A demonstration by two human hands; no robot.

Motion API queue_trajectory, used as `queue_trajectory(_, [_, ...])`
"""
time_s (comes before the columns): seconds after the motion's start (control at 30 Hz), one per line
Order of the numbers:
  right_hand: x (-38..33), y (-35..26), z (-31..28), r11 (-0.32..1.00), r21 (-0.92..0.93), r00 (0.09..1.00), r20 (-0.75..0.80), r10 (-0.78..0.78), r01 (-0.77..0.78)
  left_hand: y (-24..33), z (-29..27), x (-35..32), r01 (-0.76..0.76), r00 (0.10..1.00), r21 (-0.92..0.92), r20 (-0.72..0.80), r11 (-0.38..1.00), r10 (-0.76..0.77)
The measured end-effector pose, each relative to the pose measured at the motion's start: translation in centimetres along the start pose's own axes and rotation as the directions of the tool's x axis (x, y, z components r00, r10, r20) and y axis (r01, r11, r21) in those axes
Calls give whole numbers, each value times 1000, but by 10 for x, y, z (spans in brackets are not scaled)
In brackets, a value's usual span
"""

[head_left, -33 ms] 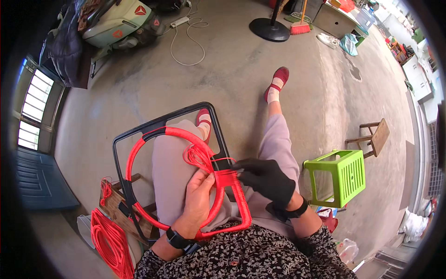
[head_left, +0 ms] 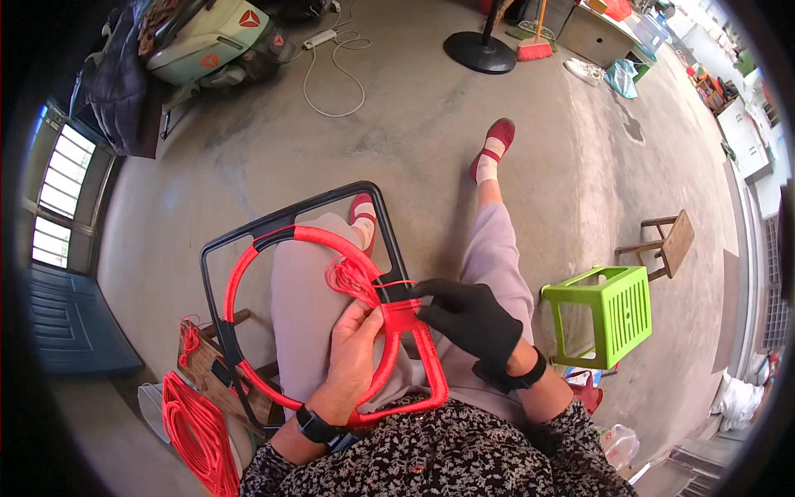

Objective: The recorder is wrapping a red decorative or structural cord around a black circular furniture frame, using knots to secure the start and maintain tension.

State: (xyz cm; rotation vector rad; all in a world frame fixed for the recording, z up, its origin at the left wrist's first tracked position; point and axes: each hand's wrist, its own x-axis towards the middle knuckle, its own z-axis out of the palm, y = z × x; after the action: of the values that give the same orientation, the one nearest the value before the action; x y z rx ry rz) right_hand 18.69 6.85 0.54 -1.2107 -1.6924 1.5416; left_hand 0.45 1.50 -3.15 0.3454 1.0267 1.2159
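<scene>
A black rectangular frame with a round ring inside it rests over my lap. Red cord is wound tightly round most of the ring and round the frame's near right part. My bare left hand pinches the frame at the red-wrapped joint where ring and frame meet. Just above lies a loose bundle of red cord, from which one strand runs right across the bare black bars. My right hand, in a black glove, has its fingers bent at that strand beside the joint; the fingertips are partly hidden.
A large coil of red cord hangs at lower left, beside a wooden stool. On my right stand a green plastic stool and a small wooden stool. A scooter and a power strip are farther off.
My right hand has shifted slightly, its index finger now straighter along the strand. My left hand and the frame stay put.
</scene>
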Motion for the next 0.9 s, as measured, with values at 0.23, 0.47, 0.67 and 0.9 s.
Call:
queue_trajectory(0.23, [11,12,-2,867,-473,979,-38,-200,158,-4,-3,-1,-37,996,153,-80,988,50])
queue_trajectory(0.47, [16,10,-14,856,-480,972,211,-103,195,-3,-3,-1,-43,992,189,-111,981,65])
queue_trajectory(0.67, [10,30,-35,380,-925,998,-43,-48,-21,-2,11,0,-31,998,179,-55,983,42])
queue_trajectory(0.9, [33,57,3,995,-82,992,107,59,-51,-7,-3,4,-35,998,4,-51,999,35])
